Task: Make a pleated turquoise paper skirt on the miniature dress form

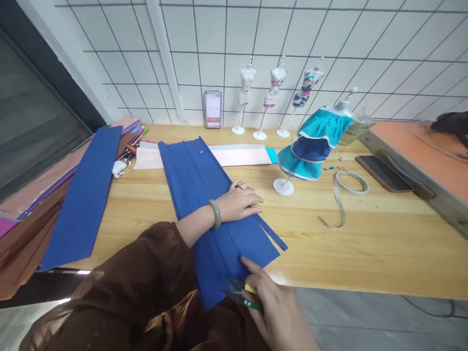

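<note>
A long blue sheet (196, 169), creased lengthwise, lies across the table and hangs over its front edge; I cannot tell whether it is cloth or paper. My left hand (240, 202) rests flat on it with fingers stretched out. A narrow blue strip (273, 233) stands apart from the sheet's right edge. In my right hand (277, 302) is a pair of scissors (250, 296) with green and yellow handles. Their blades, blurred, are at the sheet's near end. The index finger of that hand points out over the sheet.
Another blue piece (83, 190) lies on stacked coloured sheets (37, 199) at left. Behind stand a phone (213, 109), small dress forms (270, 89) and one in a ruffled blue dress (315, 142). A tape roll (352, 182) and a dark phone (383, 173) lie at right.
</note>
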A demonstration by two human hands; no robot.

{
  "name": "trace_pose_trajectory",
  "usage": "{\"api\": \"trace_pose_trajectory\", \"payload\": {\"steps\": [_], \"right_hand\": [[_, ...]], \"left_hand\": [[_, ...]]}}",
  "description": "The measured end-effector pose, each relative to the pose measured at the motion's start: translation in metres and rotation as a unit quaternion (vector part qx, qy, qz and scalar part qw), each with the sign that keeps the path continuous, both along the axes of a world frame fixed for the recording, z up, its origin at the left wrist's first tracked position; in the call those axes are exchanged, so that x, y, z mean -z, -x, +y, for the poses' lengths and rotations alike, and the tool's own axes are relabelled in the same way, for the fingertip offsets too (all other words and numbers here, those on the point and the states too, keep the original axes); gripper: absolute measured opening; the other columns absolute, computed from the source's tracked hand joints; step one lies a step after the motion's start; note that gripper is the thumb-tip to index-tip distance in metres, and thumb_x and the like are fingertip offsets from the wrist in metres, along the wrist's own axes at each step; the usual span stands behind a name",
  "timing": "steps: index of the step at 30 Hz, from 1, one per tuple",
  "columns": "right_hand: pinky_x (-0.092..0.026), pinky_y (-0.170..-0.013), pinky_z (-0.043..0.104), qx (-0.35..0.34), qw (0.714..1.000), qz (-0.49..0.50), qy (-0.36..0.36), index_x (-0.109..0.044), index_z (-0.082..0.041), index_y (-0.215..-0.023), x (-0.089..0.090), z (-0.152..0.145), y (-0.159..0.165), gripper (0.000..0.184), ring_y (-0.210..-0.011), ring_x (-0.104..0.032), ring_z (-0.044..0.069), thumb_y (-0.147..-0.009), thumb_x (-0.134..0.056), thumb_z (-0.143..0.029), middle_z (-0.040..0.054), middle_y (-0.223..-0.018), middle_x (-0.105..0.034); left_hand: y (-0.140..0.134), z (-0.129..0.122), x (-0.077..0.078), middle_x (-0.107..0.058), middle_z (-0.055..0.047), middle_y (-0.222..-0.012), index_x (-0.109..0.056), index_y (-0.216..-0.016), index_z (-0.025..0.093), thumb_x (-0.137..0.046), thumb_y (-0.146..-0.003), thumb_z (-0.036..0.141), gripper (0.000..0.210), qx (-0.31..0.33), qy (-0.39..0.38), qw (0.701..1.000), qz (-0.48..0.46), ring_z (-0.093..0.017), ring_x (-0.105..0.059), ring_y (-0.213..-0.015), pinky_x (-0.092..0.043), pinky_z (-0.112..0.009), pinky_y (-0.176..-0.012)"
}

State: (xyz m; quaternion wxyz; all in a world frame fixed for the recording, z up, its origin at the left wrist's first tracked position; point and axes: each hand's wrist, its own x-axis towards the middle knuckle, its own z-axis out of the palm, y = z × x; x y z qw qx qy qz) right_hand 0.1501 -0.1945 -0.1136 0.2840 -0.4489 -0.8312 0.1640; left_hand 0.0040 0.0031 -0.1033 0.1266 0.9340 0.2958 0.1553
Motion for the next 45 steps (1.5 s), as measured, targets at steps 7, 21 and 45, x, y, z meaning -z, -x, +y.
{"api": "trace_pose_trajectory", "payload": {"steps": [7, 21, 45], "right_hand": [[-0.057, -0.07, 0.028, -0.007, 0.996, -0.064, 0.068, -0.054, -0.02, -0.094, -0.002, -0.002, -0.002, 0.033, -0.093, -0.07, 0.021, -0.072, -0.041, 0.0, 0.0098, -0.13, -0.059], [-0.057, -0.079, 0.034, 0.015, 0.986, -0.066, 0.153, -0.056, -0.022, -0.108, -0.018, 0.01, -0.059, 0.029, -0.101, -0.067, 0.023, -0.084, -0.043, -0.013, 0.0069, -0.128, -0.061], [-0.054, -0.081, 0.03, 0.046, 0.971, 0.027, 0.234, -0.064, -0.027, -0.104, -0.016, 0.015, -0.087, 0.023, -0.096, -0.068, 0.022, -0.088, -0.048, -0.026, 0.0059, -0.105, -0.072]], "left_hand": [[0.029, 0.009, -0.009, -0.051, -0.01, -0.134, -0.054, -0.124, 0.024, -0.051, -0.089, 0.044, 0.041, -0.093, 0.033, 0.988, 0.119, -0.028, -0.035, -0.132, -0.026, -0.049, -0.107], [0.054, -0.045, -0.024, -0.033, -0.016, -0.148, -0.036, -0.141, 0.022, -0.044, -0.088, 0.056, 0.064, -0.203, 0.055, 0.954, 0.215, -0.036, -0.029, -0.135, -0.036, -0.052, -0.102], [-0.011, 0.02, -0.023, -0.066, -0.005, -0.086, -0.068, -0.089, 0.017, -0.061, -0.085, 0.029, 0.015, 0.011, 0.067, 0.99, 0.122, -0.017, -0.061, -0.084, -0.046, -0.027, -0.078]]}}
